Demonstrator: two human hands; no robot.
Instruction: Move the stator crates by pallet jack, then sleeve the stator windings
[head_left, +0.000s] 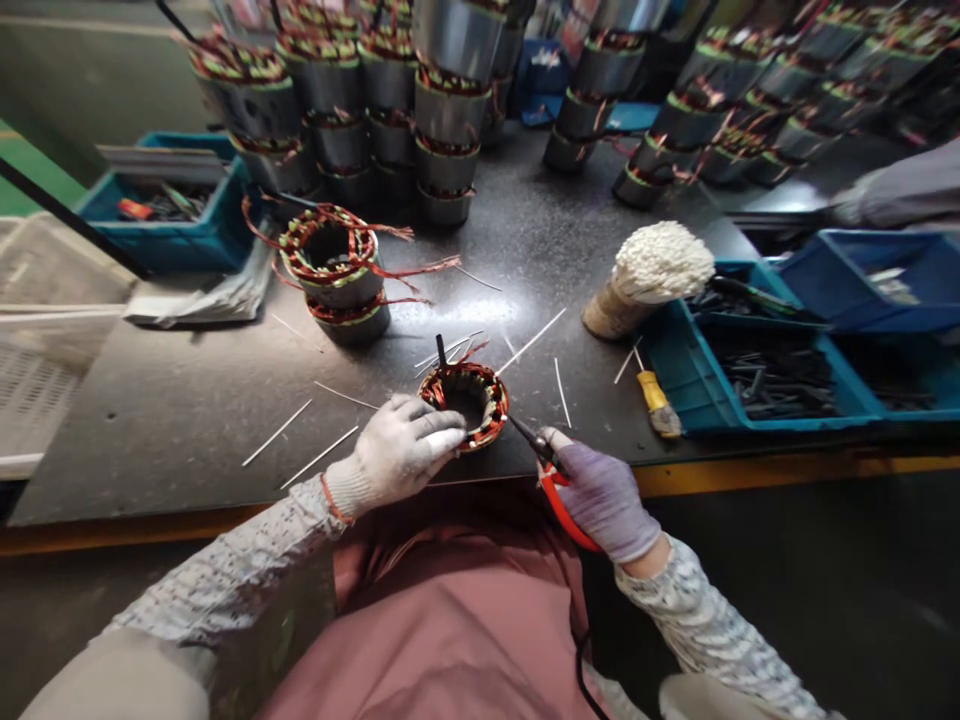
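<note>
A motor stator (495,400) with copper windings sits near the table's front edge, its round opening facing up. My left hand (409,445), in a white glove, holds its left and front rim, with fingers reaching over the opening. A dark sleeve stands up from its far left side, beside loose copper leads. My right hand (604,490), in a purple-tinted glove, is closed around red-handled pliers (559,500). Their narrow dark tip points at the stator's right rim; whether it touches, I cannot tell. Thin white strips (532,340) lie scattered around the stator.
Two stacked stators (345,290) with long leads stand behind left; taller stacks (450,130) line the back. At right are a bundle of white strips (664,260), a yellow-handled tool (658,400) and blue bins (757,415). Another person's sleeve (900,185) shows far right.
</note>
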